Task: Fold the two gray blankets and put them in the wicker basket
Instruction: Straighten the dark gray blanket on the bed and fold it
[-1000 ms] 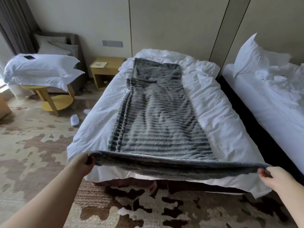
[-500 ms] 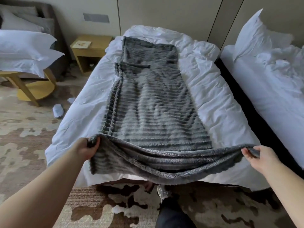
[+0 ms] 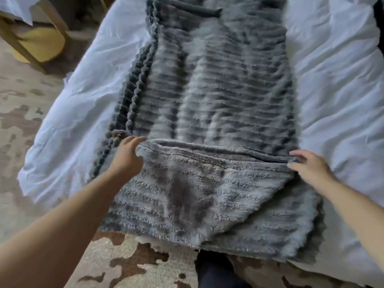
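A gray ribbed plush blanket (image 3: 218,90) lies lengthwise on the white bed (image 3: 72,121), folded into a long strip. Its near end (image 3: 197,194) is turned over and lifted, smoother underside up, with the folded part drooping past the foot of the bed. My left hand (image 3: 126,156) grips the left corner of that turned edge. My right hand (image 3: 309,169) pinches the right corner. Both hands hover low over the blanket, about a third of the way up the strip. A darker gray fold (image 3: 187,9) crosses the strip near the top. No wicker basket is in view.
Rumpled white bedding (image 3: 336,90) flanks the blanket on both sides. A yellow wooden side table (image 3: 37,42) stands on the floor at the upper left. Patterned beige and brown carpet (image 3: 27,113) runs along the left and below. My dark trouser leg (image 3: 216,273) shows at the bottom.
Both hands have carried the blanket's near edge up from the foot of the bed and forward over the strip, turning it underside up. The camera has leaned in and down.
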Motion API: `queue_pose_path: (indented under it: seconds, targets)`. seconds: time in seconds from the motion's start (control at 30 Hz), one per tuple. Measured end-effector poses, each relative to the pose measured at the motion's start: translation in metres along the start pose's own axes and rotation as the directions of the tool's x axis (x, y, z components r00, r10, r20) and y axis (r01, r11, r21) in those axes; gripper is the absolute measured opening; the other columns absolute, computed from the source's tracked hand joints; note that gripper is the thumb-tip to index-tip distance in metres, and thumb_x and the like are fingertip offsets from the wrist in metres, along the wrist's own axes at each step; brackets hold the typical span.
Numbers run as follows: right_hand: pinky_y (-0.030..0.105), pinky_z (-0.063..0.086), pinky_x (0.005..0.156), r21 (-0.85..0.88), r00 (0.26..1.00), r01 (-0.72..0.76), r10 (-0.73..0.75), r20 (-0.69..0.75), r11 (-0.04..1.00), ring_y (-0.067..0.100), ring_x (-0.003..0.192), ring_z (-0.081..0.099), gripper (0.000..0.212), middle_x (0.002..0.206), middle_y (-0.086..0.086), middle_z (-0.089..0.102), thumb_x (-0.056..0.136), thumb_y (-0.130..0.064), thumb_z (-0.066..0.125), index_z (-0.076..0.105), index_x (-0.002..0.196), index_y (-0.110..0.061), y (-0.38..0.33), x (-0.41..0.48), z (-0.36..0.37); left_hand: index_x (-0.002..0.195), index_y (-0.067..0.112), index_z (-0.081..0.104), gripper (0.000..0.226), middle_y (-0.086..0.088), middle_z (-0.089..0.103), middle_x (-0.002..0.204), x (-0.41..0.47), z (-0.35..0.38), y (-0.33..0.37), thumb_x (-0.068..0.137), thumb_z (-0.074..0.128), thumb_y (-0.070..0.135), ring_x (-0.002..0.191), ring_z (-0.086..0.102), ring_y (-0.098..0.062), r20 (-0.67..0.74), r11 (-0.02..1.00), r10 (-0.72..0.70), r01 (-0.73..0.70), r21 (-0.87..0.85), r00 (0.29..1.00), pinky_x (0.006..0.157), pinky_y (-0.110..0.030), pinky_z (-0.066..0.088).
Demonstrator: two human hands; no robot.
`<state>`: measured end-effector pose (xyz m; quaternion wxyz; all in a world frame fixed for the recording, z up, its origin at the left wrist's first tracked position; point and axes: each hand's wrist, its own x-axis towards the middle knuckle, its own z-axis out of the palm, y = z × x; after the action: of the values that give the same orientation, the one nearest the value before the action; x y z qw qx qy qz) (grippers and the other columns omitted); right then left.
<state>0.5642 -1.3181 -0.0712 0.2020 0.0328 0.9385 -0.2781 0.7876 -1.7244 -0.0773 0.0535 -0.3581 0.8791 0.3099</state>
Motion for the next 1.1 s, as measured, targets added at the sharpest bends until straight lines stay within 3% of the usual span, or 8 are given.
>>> queue_pose_path:
  seconds: [0.13,0.23,0.37,0.53,0.67,0.87,1.0,1.1]
  targets:
    - [0.027,0.044,0.063,-0.342,0.919,0.279,-0.146,0.368,0.897,0.018,0.082,0.064,0.035,0.103,-0.001,0.063,0.086,-0.029,0.069,0.058,0.119,-0.028,0.003,0.002,0.046,0.147,0.03,0.029,0.074,-0.004,0.021,0.158,0.021,0.039,0.018,0.084,0.06,0.005,0.143,0.025,-0.026,0.177,0.904,0.172,-0.227,0.361,0.969,0.117,-0.051,0.017]
    - [0.031,0.043,0.061,-0.395,0.934,0.227,-0.085,0.346,0.89,0.025,0.08,0.063,0.028,0.096,0.005,0.067,0.089,-0.033,0.064,0.061,0.115,-0.024,0.005,0.015,0.049,0.148,0.029,0.026,0.069,-0.001,0.039,0.149,0.038,0.05,0.021,0.089,0.059,0.042,0.141,0.028,-0.02,0.364,0.795,0.072,-0.273,0.542,0.929,0.115,-0.056,0.004]
    - [0.026,0.035,0.058,-0.375,0.957,0.291,-0.269,0.113,0.88,0.027,0.083,0.057,0.016,0.089,-0.001,0.061,0.086,-0.032,0.068,0.065,0.095,-0.019,0.007,0.044,0.034,0.118,0.022,0.061,0.034,-0.003,0.062,0.117,0.059,0.044,0.017,0.094,0.051,0.043,0.109,0.056,-0.026,0.272,0.773,0.138,-0.275,0.571,0.952,0.1,-0.04,0.039]
    - [0.034,0.04,0.089,-0.501,0.858,0.279,0.021,0.513,0.819,0.03,0.117,0.053,0.051,0.126,0.006,0.06,0.085,-0.042,0.068,0.053,0.129,-0.023,0.012,0.074,0.028,0.114,0.019,0.045,0.026,-0.005,0.065,0.111,0.071,0.055,0.017,0.096,0.05,0.036,0.091,0.055,-0.02,0.425,0.833,0.082,-0.297,0.468,0.901,0.093,-0.038,0.041]
    - [0.033,0.04,0.07,-0.48,0.964,0.241,-0.148,0.223,0.844,0.033,0.09,0.058,0.036,0.103,0.016,0.066,0.091,-0.037,0.061,0.063,0.114,-0.01,0.005,0.097,0.022,0.104,0.021,0.051,0.027,-0.005,0.068,0.098,0.096,0.048,0.026,0.091,0.057,0.043,0.079,0.058,-0.025,0.219,0.84,0.138,-0.232,0.491,0.966,0.066,-0.031,0.044]
    - [0.043,0.045,0.094,-0.556,0.977,0.169,-0.064,0.202,0.814,0.037,0.115,0.051,0.051,0.129,0.017,0.054,0.089,-0.04,0.063,0.05,0.13,-0.012,0.008,0.076,0.053,0.13,0.021,0.049,0.053,-0.012,0.049,0.131,0.078,0.07,0.035,0.084,0.064,0.044,0.123,0.043,-0.032,0.074,0.814,-0.022,-0.025,0.581,0.997,0.107,-0.044,0.029]
    - [0.046,0.034,0.108,-0.357,0.968,0.179,-0.23,-0.103,0.917,0.036,0.127,0.039,0.045,0.137,0.018,0.044,0.091,-0.024,0.059,0.052,0.131,-0.006,0.013,0.016,0.059,0.139,0.018,0.041,0.057,-0.013,0.033,0.146,0.035,0.063,0.035,0.087,0.063,0.029,0.136,0.03,-0.031,-0.102,0.943,0.023,0.012,0.333,0.995,0.116,-0.045,0.021]
    - [0.044,0.033,0.11,-0.193,0.978,0.076,-0.111,-0.179,0.978,0.032,0.136,0.032,0.045,0.149,0.013,0.032,0.093,-0.02,0.056,0.048,0.136,-0.01,0.028,-0.042,0.069,0.134,0.015,0.048,0.05,-0.011,0.036,0.144,-0.011,0.056,0.017,0.087,0.062,0.023,0.135,0.03,-0.027,-0.193,0.991,-0.132,0.134,0.0,0.972,0.115,-0.04,0.025]
